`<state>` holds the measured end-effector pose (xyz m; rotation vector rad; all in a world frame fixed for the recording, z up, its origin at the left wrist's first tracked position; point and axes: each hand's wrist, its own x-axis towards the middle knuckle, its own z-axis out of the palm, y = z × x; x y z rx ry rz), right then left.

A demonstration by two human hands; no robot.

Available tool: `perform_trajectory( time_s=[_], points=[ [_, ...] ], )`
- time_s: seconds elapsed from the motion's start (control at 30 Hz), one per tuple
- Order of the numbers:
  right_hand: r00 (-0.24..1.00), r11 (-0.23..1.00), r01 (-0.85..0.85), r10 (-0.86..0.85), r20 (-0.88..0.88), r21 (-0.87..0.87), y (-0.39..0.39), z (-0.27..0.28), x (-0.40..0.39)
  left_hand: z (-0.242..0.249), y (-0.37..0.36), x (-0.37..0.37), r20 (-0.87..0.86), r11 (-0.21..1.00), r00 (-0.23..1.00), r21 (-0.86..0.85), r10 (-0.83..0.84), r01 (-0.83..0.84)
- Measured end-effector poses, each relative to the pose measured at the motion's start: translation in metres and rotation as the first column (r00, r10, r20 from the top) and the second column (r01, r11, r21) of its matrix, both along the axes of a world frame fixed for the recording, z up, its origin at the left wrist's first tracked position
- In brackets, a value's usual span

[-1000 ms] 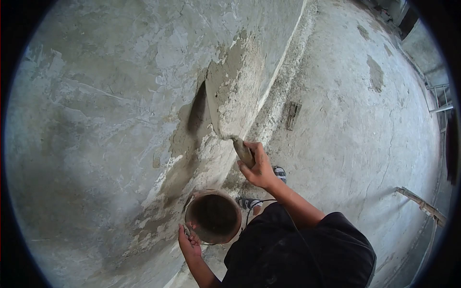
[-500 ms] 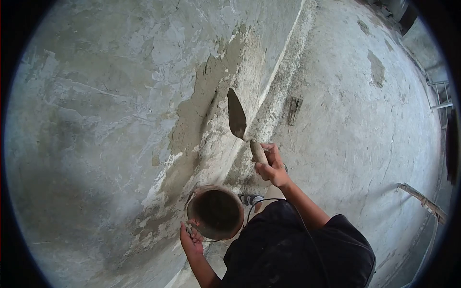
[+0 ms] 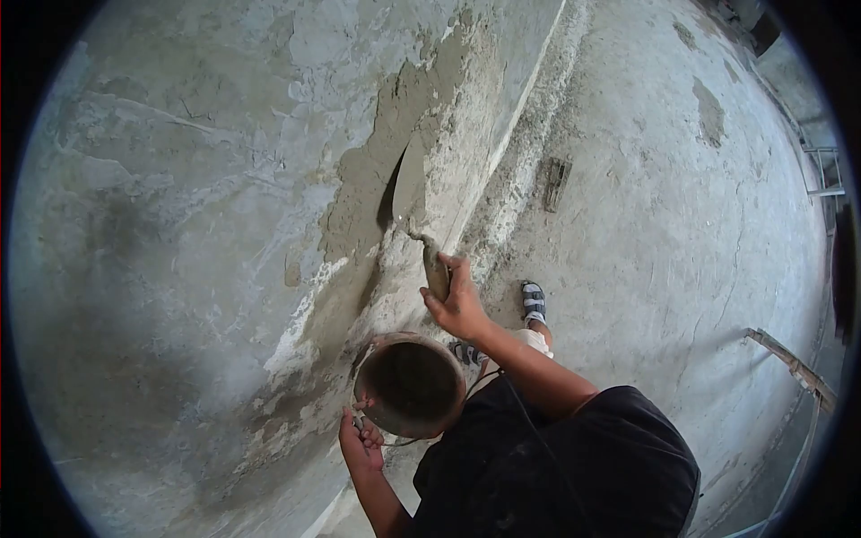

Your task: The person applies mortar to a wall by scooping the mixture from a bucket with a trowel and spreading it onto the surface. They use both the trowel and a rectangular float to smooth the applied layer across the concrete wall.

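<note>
While the person leans over the foot of the wall (image 3: 179, 269), the right hand (image 3: 457, 296) is wrapped around the handle of a trowel (image 3: 410, 184), fingers closed and thumb lying along the grip. From where I stand, the blade points away from that hand, up along a patch of darker plaster (image 3: 354, 193) just beyond it. A dark shadow runs along one side of the blade, which suggests that it is tilted against the wall; whether its whole edge touches I cannot tell. Holding the handle low and lengthwise seems to suit that slant, keeping the knuckles off the rough surface.

Nearer the body, the left hand (image 3: 362, 450) is curled closed at the edge of a round bucket (image 3: 421, 420), apparently bearing or steadying it, though I cannot tell whether it has the rim or the handle. The bucket's mouth opens between the two hands, probably so that the trowel has little way to travel; its inside is too dark to read. Beyond the right hand, a sandalled foot (image 3: 533, 296) is planted on the floor (image 3: 646, 224), presumably for balance, with a small flat scrap (image 3: 555, 184) lying farther out.
</note>
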<state>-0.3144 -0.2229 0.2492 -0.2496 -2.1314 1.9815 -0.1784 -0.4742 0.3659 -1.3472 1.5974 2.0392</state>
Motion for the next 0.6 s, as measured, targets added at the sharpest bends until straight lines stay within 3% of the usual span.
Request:
perform_trajectory(
  time_s=[0.1, 0.23, 0.3, 0.33, 0.37, 0.4, 0.47, 0.5, 0.53, 0.6],
  points=[
    [0.996, 0.999, -0.053, 0.052, 0.068, 0.007, -0.016, -0.007, 0.017, -0.001, -0.004, 0.001, 0.004, 0.999, 1.0, -0.011, -0.03, 0.03],
    [0.994, 0.996, -0.087, 0.086, -0.061, -0.015, -0.008, -0.022, 0.044, -0.011, -0.013, 0.003, -0.034, 0.997, 0.996, 0.016, -0.078, 0.079],
    [0.996, 0.886, -0.085, 0.073, -0.044, -0.455, 0.003, -0.031, 0.054, -0.023, -0.017, 0.009, -0.053, 0.998, 0.998, 0.046, -0.043, 0.046],
    [0.976, 0.767, -0.143, 0.214, 0.039, -0.625, 0.028, -0.011, 0.06, -0.027, -0.013, 0.006, -0.034, 1.0, 0.999, 0.021, 0.014, -0.013],
    [0.956, 0.912, -0.195, 0.259, 0.14, -0.36, 0.049, -0.014, 0.068, -0.029, -0.013, 0.008, -0.086, 0.997, 0.995, 0.049, -0.05, 0.055],
    [0.873, 0.786, -0.256, 0.438, 0.214, -0.563, 0.077, 0.007, 0.072, -0.021, -0.003, 0.005, -0.052, 0.999, 0.999, 0.05, -0.009, 0.012],
    [0.787, 0.594, -0.322, 0.6, 0.14, -0.737, 0.114, 0.02, 0.075, -0.015, 0.009, -0.001, -0.069, 0.994, 0.996, 0.083, -0.063, 0.068],
    [0.715, 0.671, -0.378, 0.649, 0.258, -0.638, 0.134, 0.023, 0.079, -0.011, 0.015, -0.001, -0.075, 0.992, 0.994, 0.089, -0.078, 0.084],
    [0.637, 0.804, -0.397, 0.588, 0.499, -0.441, 0.151, 0.034, 0.081, -0.006, 0.022, -0.003, -0.064, 0.993, 0.996, 0.091, -0.064, 0.07],
    [0.476, 0.825, -0.516, 0.498, 0.725, -0.228, 0.173, 0.058, 0.08, 0.002, 0.04, -0.011, -0.079, 0.994, 0.994, 0.075, -0.072, 0.078]
  ],
)
